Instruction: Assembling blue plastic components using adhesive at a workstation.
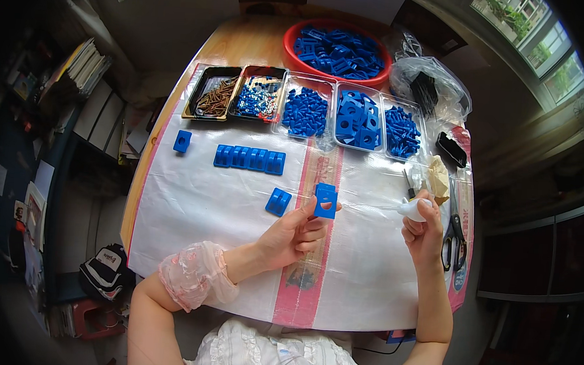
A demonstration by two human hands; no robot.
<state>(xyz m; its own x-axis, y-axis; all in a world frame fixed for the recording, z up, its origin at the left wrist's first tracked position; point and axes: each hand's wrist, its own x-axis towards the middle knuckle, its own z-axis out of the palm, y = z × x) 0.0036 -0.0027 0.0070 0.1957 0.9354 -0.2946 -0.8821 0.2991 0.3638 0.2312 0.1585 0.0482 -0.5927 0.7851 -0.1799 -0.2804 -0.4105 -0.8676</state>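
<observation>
Over the middle of the table, my left hand [294, 235] pinches a blue plastic block [326, 210] with a round hole, between thumb and fingers. Further right, my right hand [425, 232] is closed around a small white squeeze bottle [413, 209]. Its thin tip points left toward the block, apart from it. Just left of my left fingertips lies a loose blue ribbed piece [278, 202]. Behind it, several like pieces form a joined-up row [249, 159] on the sheet. A single blue holed block [182, 142] lies at the far left.
Along the back stand a tray of brown screws [190, 102], a tray of small metal parts [242, 117] and clear boxes of blue parts [305, 113]. Behind is a red basin [289, 48] of blue pieces. Black scissors [457, 243] and a black box [452, 149] lie right.
</observation>
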